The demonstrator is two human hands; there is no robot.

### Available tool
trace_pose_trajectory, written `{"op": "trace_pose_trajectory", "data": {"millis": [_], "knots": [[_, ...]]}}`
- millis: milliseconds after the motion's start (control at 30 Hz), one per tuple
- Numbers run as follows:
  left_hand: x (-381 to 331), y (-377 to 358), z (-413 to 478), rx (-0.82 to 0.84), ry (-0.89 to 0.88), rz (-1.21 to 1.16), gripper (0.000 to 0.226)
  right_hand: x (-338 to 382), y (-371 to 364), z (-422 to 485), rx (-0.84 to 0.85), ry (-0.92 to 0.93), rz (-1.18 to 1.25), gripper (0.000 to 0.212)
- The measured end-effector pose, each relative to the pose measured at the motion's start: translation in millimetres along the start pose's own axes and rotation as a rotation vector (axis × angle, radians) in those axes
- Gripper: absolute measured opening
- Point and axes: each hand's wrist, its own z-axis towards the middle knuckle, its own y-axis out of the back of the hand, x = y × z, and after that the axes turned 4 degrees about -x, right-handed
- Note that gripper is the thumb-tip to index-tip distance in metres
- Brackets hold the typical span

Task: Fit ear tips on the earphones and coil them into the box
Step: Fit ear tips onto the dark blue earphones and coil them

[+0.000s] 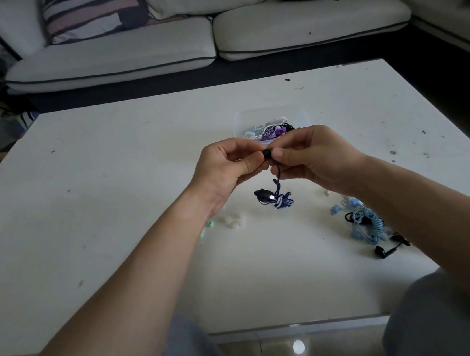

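Earphones (276, 198), the dark blue set, dangle mid-frame. Right hand (311, 159) pinches the bud and left hand (226, 167) pinches a black ear tip (267, 153) against it, so fitting's underway I reckon. Box (240, 119) just behind already holds several sets. Blue earphones (363, 221) at lower right look untouched, and nothing's blocking.

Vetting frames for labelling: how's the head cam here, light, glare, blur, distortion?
Head view: dim, flat light with soft shadows; glare spot on the glossy floor; wide-angle bowing along the table edges and sofa; top-right corner smeared; left hand and right hand sharp, pinching a dark earbud too small for detail; clear box nearly blends into the table.
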Motion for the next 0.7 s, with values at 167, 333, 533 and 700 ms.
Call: {"op": "trace_pose_trajectory", "data": {"millis": [167, 333, 533, 700], "knots": [[-1.5, -1.2, 0.2, -0.005, -0.039, 0.055, 0.019, 3.1, 2.7, 0.1, 0.033, -0.034, 0.018, 0.016], [-2.1, -1.4, -1.3, 0.01, -0.019, 0.11, 0.017, 2.3, 5.3, -0.6, 0.004, -0.021, -0.038, 0.009], [-0.8, 4.5, -1.1, 0.0, 0.005, 0.179, 0.011, -3.7, 1.5, 0.8, -0.037, 0.042, -0.156, 0.005], [-0.2, 3.1, -1.0, 0.012, 0.024, 0.181, 0.01, -4.3, 2.5, 1.5, -0.052, 0.037, -0.149, 0.004]]}}
